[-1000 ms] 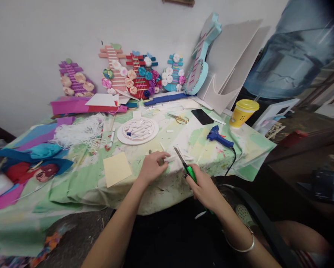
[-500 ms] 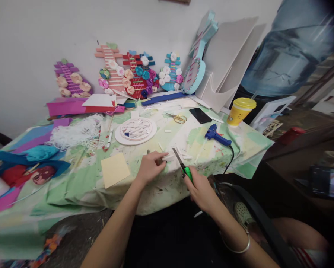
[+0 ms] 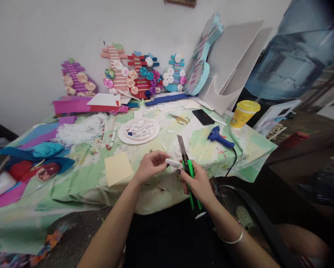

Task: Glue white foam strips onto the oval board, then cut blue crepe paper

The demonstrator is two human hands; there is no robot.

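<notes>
Both bare forearms extend forward over the near edge of a table covered with a green, white and yellow patterned cloth (image 3: 85, 190), the wrists converging toward the middle. The left hand (image 3: 152, 165) is turned inward with its fingers curled, thumb and forefinger pinched together on a small, narrow, white strip (image 3: 173, 163). The right hand (image 3: 197, 182), below a silver-coloured bangle (image 3: 234, 240) on the forearm, is wrapped around a green-handled cutting tool (image 3: 191, 168) with a black neck and a flat grey metal blade; two green handle limbs emerge beneath the palm. The blade points away from the body, tilted slightly left. The strip is pale, smooth-looking and plain. It lies between the two hands, its left end at the left fingertips and its right end close to the tool's neck and the right thumb; whether it touches either cannot be told. A pale yellow square sheet (image 3: 118, 169) lies left of the left hand, and a blue glue gun (image 3: 220, 137) lies beyond the right.
</notes>
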